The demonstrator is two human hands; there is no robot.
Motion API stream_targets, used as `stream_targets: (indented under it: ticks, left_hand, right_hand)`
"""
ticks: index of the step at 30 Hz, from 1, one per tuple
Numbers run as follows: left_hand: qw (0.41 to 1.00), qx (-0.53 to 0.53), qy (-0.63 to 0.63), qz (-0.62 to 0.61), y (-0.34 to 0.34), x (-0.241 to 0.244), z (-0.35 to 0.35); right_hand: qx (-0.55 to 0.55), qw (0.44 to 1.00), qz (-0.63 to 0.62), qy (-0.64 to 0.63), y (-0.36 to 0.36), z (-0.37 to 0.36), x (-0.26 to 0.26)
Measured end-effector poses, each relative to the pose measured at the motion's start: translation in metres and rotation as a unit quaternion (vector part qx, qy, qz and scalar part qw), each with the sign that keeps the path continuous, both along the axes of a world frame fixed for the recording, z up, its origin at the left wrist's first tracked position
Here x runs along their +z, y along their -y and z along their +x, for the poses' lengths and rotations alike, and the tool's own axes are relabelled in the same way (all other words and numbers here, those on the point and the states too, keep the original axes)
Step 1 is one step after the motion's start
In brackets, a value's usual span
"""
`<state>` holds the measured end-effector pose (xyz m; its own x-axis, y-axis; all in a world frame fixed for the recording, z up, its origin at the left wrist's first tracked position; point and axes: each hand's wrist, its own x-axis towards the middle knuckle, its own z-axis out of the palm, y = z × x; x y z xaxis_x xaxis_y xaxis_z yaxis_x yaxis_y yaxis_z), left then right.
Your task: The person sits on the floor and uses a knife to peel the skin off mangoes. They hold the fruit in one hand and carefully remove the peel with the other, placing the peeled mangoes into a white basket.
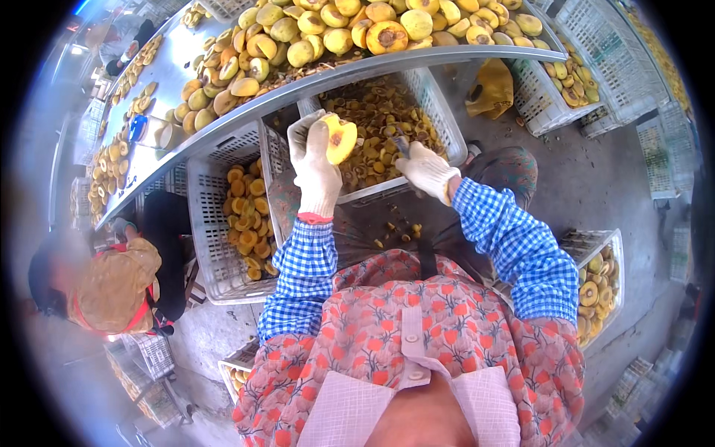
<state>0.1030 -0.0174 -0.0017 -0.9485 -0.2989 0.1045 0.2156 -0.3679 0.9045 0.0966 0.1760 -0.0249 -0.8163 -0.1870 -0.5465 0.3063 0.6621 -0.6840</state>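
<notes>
My left hand (317,165), in a pale knitted work glove, grips a yellow peach half (342,141). The cut face is turned toward the right, with a brown-red hollow or stone at its middle. To the right, my gloved right hand (427,167) is closed around a small hand tool (401,146); its short grey end points up and left, apart from the fruit, and its exact kind is unclear. Below both hands stands a white plastic crate (438,114) holding many fruit scraps and pieces (382,131). Hollowed peach halves (246,215) fill part of another crate (206,246) at my left.
A metal table (313,78) with a raised rim runs across ahead, bearing heaped peach halves (335,33). A co-worker (117,279) sits at the left. Crates of fruit (597,290) stand at right, more (550,106) beyond. A yellow bag (491,89) lies under the table.
</notes>
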Motion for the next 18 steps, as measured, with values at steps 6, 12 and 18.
stream_targets:
  ticks: [6,12,18]
  left_hand:
    - [0.971,-0.161,0.003,0.176,0.026,0.008,-0.011]
    - [0.968,-0.116,-0.043,0.218,0.010,0.002,-0.030]
    - [0.974,-0.085,-0.057,0.201,-0.002,0.005,-0.036]
  right_hand:
    - [0.016,0.973,-0.173,-0.150,0.017,0.019,0.033]
    - [-0.001,0.956,-0.091,-0.278,0.058,0.038,0.053]
    - [-0.033,0.969,-0.027,-0.242,0.068,0.032,0.053]
